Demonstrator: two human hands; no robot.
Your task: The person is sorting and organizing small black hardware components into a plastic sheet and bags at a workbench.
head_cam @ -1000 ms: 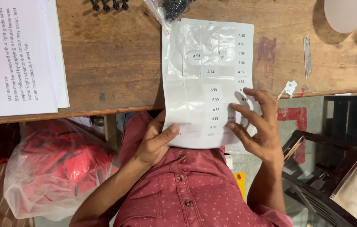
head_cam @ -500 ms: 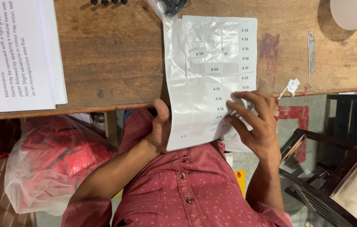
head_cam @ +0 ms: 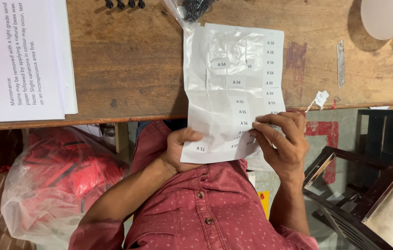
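Worn brown wood makes up the worktop (head_cam: 127, 69), and past its near edge a dark chair frame (head_cam: 367, 185) stands on the right, with a clear plastic bag of red material (head_cam: 62, 171) on the left.

The label sheet (head_cam: 233, 88) lies half on the worktop and half over its edge, towards the person's lap. The left hand (head_cam: 180, 148) grips the lower left corner, thumb on top and fingers curled behind. The right hand (head_cam: 283, 143) closes on the lower right edge, fingertips (head_cam: 263, 126) pressed to the last small labels there. So both hands hold the sheet, neither wide.

It looks like a label is being picked off the bottom rows. Freeing 1 cleanly would call for a fingertip under its edge while the left hand keeps the backing taut.

The sheet is white, glossy and heavily creased. Most of its left and middle area is bare backing, and 1 column of small rectangular labels remains down the right side, with a few scattered in the centre.

A stack of printed pages (head_cam: 20, 55) sits well apart at the left. A small white tag (head_cam: 320, 98) and a thin metal strip (head_cam: 341, 62) lie to the right.
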